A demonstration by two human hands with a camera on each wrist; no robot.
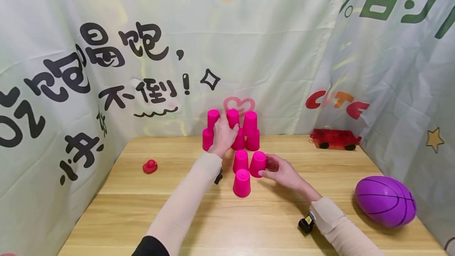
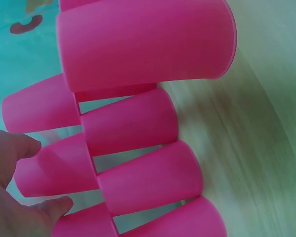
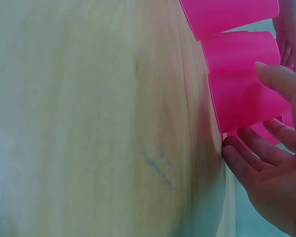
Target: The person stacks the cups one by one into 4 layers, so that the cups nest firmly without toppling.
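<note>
Two tiers of upside-down pink cups (image 1: 252, 140) stand at the back of the table. My left hand (image 1: 224, 134) reaches over them, its thumb and a finger on either side of the middle upper cup (image 2: 56, 168). Nearer to me stand more upside-down pink cups: a front one (image 1: 242, 185), one behind it (image 1: 240, 160), and a right-hand one (image 1: 258, 165). My right hand (image 1: 284, 172) holds that right-hand cup from the right, thumb (image 3: 278, 79) across its near face and fingers round the far side. Part of the back stack is hidden by my left hand.
On the left of the table sits a small red rubber duck (image 1: 150, 166). A red toy cart (image 1: 335, 139) is at the back right, and a purple ball (image 1: 385, 201) lies near the right edge. Printed cloth (image 1: 277, 58) hangs right behind the cups.
</note>
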